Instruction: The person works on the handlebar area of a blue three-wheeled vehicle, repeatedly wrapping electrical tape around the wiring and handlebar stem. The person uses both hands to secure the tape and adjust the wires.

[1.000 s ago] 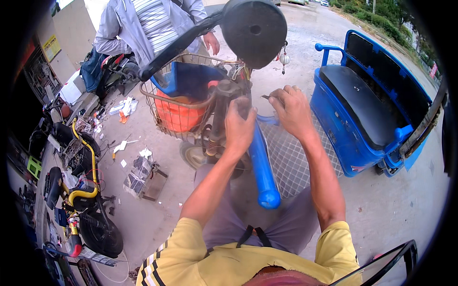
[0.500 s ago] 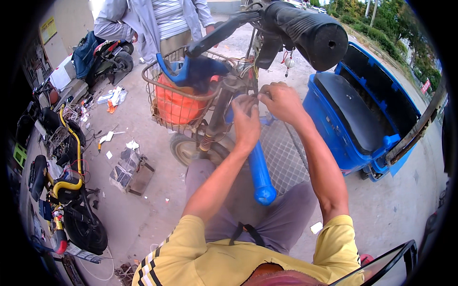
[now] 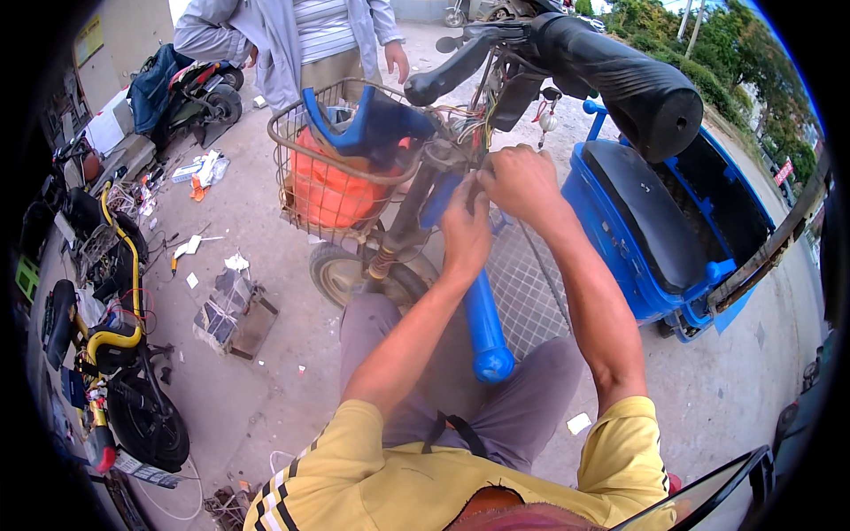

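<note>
You wear a yellow short-sleeved shirt (image 3: 409, 482) whose loose sleeves end near the elbows. Down the outer side of your left sleeve (image 3: 329, 442) run slanting bands of black and white; your right sleeve (image 3: 625, 447) shows a narrower glimpse of the same striping at its outer edge. Your neckline (image 3: 492, 488) has a dark, uneven rim. Your trousers (image 3: 382, 354) are grey with a purplish cast, and black straps (image 3: 472, 434) fork at your waist. Your left hand (image 3: 466, 232) and right hand (image 3: 526, 184) are bare, as are both forearms.
</note>
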A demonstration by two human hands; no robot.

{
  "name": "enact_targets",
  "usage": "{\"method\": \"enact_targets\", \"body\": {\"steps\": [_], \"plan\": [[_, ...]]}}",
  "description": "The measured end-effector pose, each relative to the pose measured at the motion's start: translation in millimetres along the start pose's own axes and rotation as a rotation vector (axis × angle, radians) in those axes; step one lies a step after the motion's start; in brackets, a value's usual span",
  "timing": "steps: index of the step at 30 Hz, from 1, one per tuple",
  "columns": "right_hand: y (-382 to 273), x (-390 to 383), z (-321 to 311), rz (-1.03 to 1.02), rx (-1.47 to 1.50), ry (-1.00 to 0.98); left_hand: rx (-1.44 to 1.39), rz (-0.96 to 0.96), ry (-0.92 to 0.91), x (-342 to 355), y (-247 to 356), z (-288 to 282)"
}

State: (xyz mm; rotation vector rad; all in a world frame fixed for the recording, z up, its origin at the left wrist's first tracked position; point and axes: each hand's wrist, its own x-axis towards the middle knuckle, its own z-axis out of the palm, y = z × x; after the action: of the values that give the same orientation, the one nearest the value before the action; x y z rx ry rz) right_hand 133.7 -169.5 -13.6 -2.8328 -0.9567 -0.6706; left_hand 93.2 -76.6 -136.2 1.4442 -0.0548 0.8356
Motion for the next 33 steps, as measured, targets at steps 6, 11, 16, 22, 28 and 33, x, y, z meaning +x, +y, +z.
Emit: {"method": "enact_targets", "body": {"steps": [6,11,16,22,28,33], "plan": [[10,2,-6,0.063,0.053,-0.047,0.088,-0.028,0.007,16,4,-4],[19,2,-7,0.137,0.216,-0.127,0.002,-0.124,0.004,20,13,-7],[43,9,15,0.151,0.508,-0.152,0.099,-0.154,0.034,31,9,-7],[49,7,24,0.097,0.655,-0.103,0.269,-0.17,-0.004,43,10,-12],[50,-8,32,0.0,0.717,-0.052,0.618,0.057,0.024,36,12,-6],[46,-18,22,0.113,0.75,-0.128,0.752,0.131,0.022,36,20,-4]]}}
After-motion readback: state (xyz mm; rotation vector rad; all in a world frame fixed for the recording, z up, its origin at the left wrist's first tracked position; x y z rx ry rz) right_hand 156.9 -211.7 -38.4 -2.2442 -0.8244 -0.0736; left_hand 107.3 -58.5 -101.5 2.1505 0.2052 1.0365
